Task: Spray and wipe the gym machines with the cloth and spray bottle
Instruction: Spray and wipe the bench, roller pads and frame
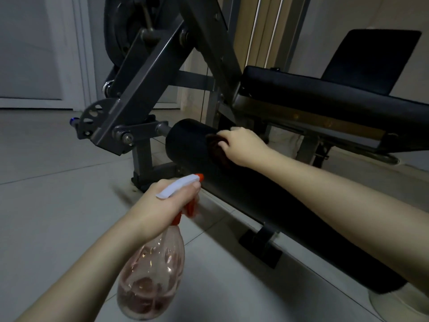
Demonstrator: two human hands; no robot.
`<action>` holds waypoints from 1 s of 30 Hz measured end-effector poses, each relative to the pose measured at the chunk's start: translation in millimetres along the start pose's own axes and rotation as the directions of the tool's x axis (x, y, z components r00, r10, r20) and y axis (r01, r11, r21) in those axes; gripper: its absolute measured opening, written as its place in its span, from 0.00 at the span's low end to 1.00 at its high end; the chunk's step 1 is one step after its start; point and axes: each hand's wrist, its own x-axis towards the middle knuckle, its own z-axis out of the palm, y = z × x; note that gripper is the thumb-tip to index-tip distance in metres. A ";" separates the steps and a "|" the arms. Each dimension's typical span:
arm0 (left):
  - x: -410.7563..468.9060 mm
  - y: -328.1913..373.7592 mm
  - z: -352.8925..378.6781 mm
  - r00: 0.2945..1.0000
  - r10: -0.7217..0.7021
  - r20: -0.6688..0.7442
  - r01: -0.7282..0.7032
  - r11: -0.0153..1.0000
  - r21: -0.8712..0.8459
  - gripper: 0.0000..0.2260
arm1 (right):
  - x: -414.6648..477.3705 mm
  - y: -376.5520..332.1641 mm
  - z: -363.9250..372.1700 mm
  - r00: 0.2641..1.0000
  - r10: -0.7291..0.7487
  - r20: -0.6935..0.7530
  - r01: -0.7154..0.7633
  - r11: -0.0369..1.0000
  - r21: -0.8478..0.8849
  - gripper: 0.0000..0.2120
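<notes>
Wiping step. The right grip [243, 148] presses a dark cloth [216, 151], bunched in its fingers, onto the machine's black foam roller [189, 145] near its frame end. The left grip [162, 205] grasps the spray bottle [151, 275] above the floor. The next move probably calls for sweeping along the roller.

Most of the dark cloth [218, 151] lies hidden under the right hand [243, 145] that grips it; only a dim reddish edge shows left of the fingers, hard to tell from the black roller pad [185, 140]. The left hand [160, 205] covers the neck of the spray bottle [152, 275], and the orange trigger [190, 208] below its fingers is smeared by blur. Both forearms run out of the picture. Above the hands, a dark disc [116, 31] is cut by the top edge. A pale round object [399, 305], beyond the right forearm, is cropped at the corner and unidentifiable.
</notes>
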 end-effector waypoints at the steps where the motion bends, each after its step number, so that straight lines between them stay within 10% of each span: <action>1: -2.5 2.8 -0.5 1.000 0.009 0.010 -0.009 1.000 0.022 0.29 | 4.7 -6.0 3.3 1.000 0.021 0.003 -0.021 1.000 -0.021 0.21; 9: -14.1 9.9 -5.2 1.000 -0.006 -0.010 0.007 0.995 0.099 0.22 | -21.4 10.4 -2.7 0.994 0.076 0.082 -0.066 0.991 -0.114 0.28; 21: -14.4 8.7 -17.8 1.000 0.006 -0.026 -0.002 0.990 0.140 0.22 | -3.2 51.0 -34.6 0.957 0.247 0.152 -0.290 0.845 0.450 0.21; 27: -11.6 7.3 -12.4 1.000 0.012 -0.002 -0.012 0.994 0.108 0.25 | -70.6 31.4 -12.6 0.995 0.069 0.077 -0.056 0.986 -0.160 0.26; 30: -7.2 4.6 -9.3 1.000 -0.005 -0.018 0.006 0.997 0.079 0.24 | -42.1 11.0 -1.8 0.998 0.063 0.017 -0.059 0.982 -0.180 0.25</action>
